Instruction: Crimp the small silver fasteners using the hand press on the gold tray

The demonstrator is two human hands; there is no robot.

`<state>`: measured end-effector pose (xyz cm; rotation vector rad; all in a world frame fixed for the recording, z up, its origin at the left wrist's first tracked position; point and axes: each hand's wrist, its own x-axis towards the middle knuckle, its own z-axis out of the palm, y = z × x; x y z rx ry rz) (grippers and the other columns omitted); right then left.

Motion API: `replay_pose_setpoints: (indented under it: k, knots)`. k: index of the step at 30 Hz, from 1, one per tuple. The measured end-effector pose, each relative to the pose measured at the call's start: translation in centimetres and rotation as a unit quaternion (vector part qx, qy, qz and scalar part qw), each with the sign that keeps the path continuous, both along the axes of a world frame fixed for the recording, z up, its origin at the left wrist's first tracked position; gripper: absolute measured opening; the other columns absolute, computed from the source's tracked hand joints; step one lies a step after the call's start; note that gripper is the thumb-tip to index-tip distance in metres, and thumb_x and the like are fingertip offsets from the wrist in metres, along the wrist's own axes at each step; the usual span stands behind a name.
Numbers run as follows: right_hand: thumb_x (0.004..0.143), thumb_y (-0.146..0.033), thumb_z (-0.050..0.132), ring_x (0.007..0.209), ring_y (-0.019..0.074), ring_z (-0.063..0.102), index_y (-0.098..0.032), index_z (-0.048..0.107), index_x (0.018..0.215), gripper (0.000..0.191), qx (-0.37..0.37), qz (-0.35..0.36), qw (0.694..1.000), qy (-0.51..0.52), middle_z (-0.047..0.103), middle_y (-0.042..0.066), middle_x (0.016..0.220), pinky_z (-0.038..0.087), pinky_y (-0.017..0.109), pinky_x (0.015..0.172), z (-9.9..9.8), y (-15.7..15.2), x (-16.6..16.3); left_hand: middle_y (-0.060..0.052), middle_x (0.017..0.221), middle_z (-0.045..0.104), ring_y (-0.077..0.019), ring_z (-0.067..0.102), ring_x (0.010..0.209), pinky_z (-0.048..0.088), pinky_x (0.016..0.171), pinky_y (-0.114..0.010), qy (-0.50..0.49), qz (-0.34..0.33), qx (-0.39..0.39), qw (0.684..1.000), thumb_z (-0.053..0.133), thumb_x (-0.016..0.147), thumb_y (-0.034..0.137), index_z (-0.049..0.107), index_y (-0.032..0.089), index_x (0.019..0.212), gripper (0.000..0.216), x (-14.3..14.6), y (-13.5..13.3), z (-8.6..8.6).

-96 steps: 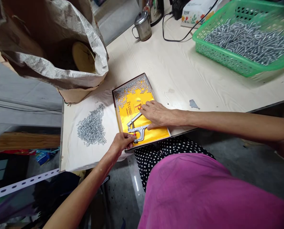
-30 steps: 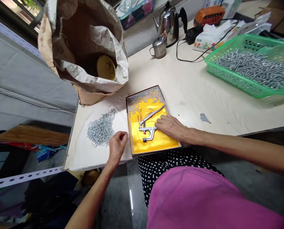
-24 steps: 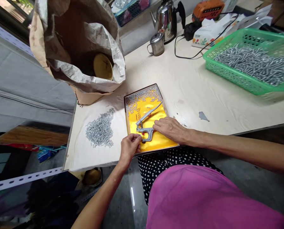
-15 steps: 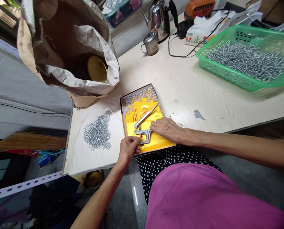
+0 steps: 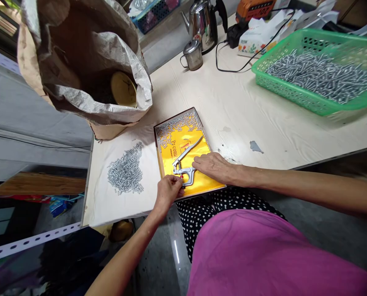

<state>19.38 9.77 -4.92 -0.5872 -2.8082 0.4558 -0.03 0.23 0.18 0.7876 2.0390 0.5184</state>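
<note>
Since the frame from one second ago, the left hand (image 5: 167,191) has crossed from the white cloth (image 5: 105,207) to the nose of the hand pliers (image 5: 186,170), while the right hand (image 5: 217,168) has stayed at the tool's rear. The pliers lie over the yellow tray (image 5: 203,185) at the centre of the frame, their long lever (image 5: 189,150) angled away from the body.

The left grip has its fingertips pressed together; whether a small piece is pinched between them I cannot tell. The right grip is curled around the rear of the pliers' lower handle, clear of the lever.

Most worrying, to my mind, are those left fingertips, right beside the red part (image 5: 181,176) of the nose: were the lever squeezed early, skin could be nipped. Anything small seated there could also tip or drop if the right grip let the tool roll on the slick yellow surface. A sideways swing of the pliers might scatter the loose metal pieces (image 5: 183,121) at the tray's top edge, and a careless left sleeve or wrist could brush the pile (image 5: 126,172) at left of centre.
</note>
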Motion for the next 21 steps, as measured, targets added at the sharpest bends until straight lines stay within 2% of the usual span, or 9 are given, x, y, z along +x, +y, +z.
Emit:
replay_pose_setpoints:
  k: [2, 6, 10, 16, 21]
  knots:
    - [0.099, -0.005, 0.038, 0.085, 0.0196, 0.053, -0.018, 0.056, 0.097, 0.022, 0.002, 0.000, 1.000, 0.004, 0.063, 0.006, 0.096, 0.030, 0.033, 0.065, 0.0, 0.0, 0.0, -0.001, 0.054, 0.066, -0.0146, 0.066, 0.049, 0.053, 0.050, -0.020, 0.017, -0.008, 0.015, 1.000, 0.069, 0.087, 0.017, 0.064, 0.015, 0.075, 0.013, 0.1, -0.1, 0.0]
    - [0.098, -0.007, 0.038, 0.083, 0.0195, 0.051, -0.018, 0.056, 0.097, 0.021, 0.007, 0.004, 1.000, 0.021, 0.062, 0.007, 0.096, 0.030, 0.034, 0.065, -0.5, 0.0, 0.0, -0.002, 0.052, 0.066, -0.0130, 0.064, 0.045, 0.055, 0.051, -0.020, -0.049, 0.048, -0.056, 0.996, 0.067, 0.091, 0.018, 0.063, 0.014, 0.079, 0.014, 0.2, 0.3, 0.5]
    - [0.099, -0.008, 0.038, 0.084, 0.0197, 0.050, -0.019, 0.056, 0.100, 0.020, 0.016, 0.008, 0.999, 0.032, 0.062, 0.007, 0.098, 0.030, 0.033, 0.066, -1.1, 0.0, 0.0, -0.003, 0.054, 0.067, -0.0107, 0.063, 0.044, 0.053, 0.051, -0.017, -0.075, 0.057, -0.096, 0.991, 0.068, 0.092, 0.016, 0.062, 0.012, 0.078, 0.015, 0.1, 0.9, 1.1]
    - [0.097, -0.006, 0.041, 0.086, 0.0210, 0.050, -0.020, 0.057, 0.101, 0.022, 0.046, -0.001, 0.999, 0.021, 0.061, 0.006, 0.098, 0.030, 0.034, 0.067, -2.4, -0.3, -0.2, -0.003, 0.055, 0.068, -0.0100, 0.063, 0.045, 0.052, 0.052, -0.017, -0.102, 0.021, -0.115, 0.988, 0.077, 0.087, 0.021, 0.063, 0.012, 0.076, 0.020, -0.3, 1.2, 1.2]
    - [0.100, -0.019, 0.048, 0.079, 0.0193, 0.049, -0.019, 0.059, 0.103, 0.012, 0.010, -0.025, 0.999, -0.021, 0.061, 0.007, 0.106, 0.028, 0.033, 0.061, -1.1, 1.1, -0.7, -0.003, 0.054, 0.067, -0.0101, 0.063, 0.045, 0.052, 0.052, -0.017, -0.109, -0.007, -0.119, 0.987, 0.081, 0.084, 0.027, 0.062, 0.012, 0.072, 0.027, -0.8, 1.1, 0.6]
